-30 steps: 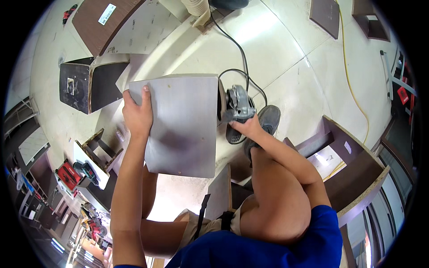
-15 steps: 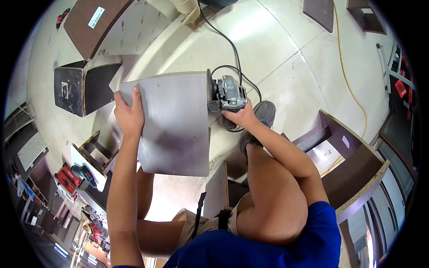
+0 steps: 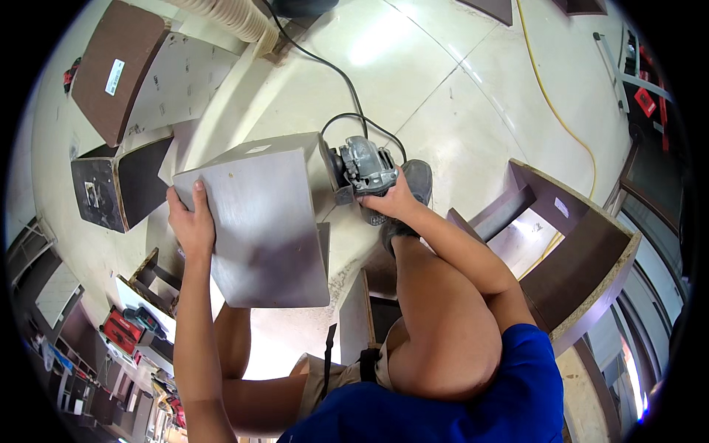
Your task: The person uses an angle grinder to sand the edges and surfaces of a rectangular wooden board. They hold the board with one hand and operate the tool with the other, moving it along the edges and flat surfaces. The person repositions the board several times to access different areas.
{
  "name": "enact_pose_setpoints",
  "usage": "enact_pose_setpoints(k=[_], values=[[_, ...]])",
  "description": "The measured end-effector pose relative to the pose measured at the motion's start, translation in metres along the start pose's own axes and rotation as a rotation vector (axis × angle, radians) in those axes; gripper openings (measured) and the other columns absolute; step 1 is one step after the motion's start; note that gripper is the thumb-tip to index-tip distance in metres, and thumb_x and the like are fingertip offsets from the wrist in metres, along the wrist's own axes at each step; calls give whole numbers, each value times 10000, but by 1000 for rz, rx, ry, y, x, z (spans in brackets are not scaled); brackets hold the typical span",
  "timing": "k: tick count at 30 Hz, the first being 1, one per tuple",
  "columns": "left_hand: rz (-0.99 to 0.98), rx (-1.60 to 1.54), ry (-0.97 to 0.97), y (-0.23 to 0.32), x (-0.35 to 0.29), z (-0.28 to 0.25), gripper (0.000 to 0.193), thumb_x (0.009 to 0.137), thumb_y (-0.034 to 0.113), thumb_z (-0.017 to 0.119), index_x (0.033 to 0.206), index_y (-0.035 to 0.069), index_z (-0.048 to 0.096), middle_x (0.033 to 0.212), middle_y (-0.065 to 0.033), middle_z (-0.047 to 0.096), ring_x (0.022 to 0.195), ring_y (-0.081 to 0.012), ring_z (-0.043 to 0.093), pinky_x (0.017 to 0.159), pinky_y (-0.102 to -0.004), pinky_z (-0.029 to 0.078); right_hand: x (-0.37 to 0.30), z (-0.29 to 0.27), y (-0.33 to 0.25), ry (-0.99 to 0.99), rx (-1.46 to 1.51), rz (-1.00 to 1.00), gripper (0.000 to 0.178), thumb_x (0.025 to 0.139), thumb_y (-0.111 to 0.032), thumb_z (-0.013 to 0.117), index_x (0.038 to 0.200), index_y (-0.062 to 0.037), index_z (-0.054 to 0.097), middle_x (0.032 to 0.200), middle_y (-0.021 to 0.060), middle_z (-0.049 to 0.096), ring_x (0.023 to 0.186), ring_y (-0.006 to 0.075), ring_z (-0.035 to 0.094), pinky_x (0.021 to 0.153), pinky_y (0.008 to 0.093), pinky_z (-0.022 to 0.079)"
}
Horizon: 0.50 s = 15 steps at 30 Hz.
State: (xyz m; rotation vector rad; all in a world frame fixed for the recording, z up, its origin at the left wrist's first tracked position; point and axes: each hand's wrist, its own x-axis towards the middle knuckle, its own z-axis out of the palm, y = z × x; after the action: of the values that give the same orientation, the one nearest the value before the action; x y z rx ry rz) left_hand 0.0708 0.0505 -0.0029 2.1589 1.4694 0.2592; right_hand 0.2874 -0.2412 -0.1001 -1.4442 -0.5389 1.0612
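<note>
A grey wooden box (image 3: 262,244) stands tilted in front of me, its broad flat face toward me. My left hand (image 3: 193,226) grips its left edge, thumb on the face and fingers round the side. My right hand (image 3: 393,198) is closed round an angle grinder (image 3: 369,164) with a grey metal head and a black cord. The grinder's disc side is up against the box's right side panel; whether they touch I cannot tell. My shoe (image 3: 418,179) is just behind the grinder.
Brown curved cabinet pieces lie at the upper left (image 3: 122,70) and right (image 3: 583,251). A dark open box (image 3: 100,193) sits on the left. The black cord (image 3: 340,71) runs across the tiled floor, as does a yellow cord (image 3: 550,96). A ribbed hose (image 3: 233,16) hangs at the top.
The box has turned and tilted, so its top and right side panels now show more. The grinder has shifted slightly left with my right hand. The whole view has moved a little.
</note>
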Motion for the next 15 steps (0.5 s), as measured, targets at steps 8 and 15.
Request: enact_pose_setpoints(k=[8, 15], values=[[-15, 51, -16, -3, 1, 1, 548, 954, 432, 594, 1188, -58, 524, 1038, -266, 667, 962, -392, 647, 874, -416, 481, 11, 12, 2, 25, -68, -52, 472, 630, -108, 809, 1048, -14, 610, 895, 81, 688, 820, 148, 631, 782, 301, 507], [2, 51, 13, -5, 0, 1, 549, 954, 437, 591, 1167, -64, 522, 1006, -277, 667, 935, -403, 651, 857, -427, 484, 2, 19, 5, 43, -150, -152, 539, 611, -118, 794, 1107, -11, 611, 941, 110, 691, 838, 187, 656, 794, 319, 517]])
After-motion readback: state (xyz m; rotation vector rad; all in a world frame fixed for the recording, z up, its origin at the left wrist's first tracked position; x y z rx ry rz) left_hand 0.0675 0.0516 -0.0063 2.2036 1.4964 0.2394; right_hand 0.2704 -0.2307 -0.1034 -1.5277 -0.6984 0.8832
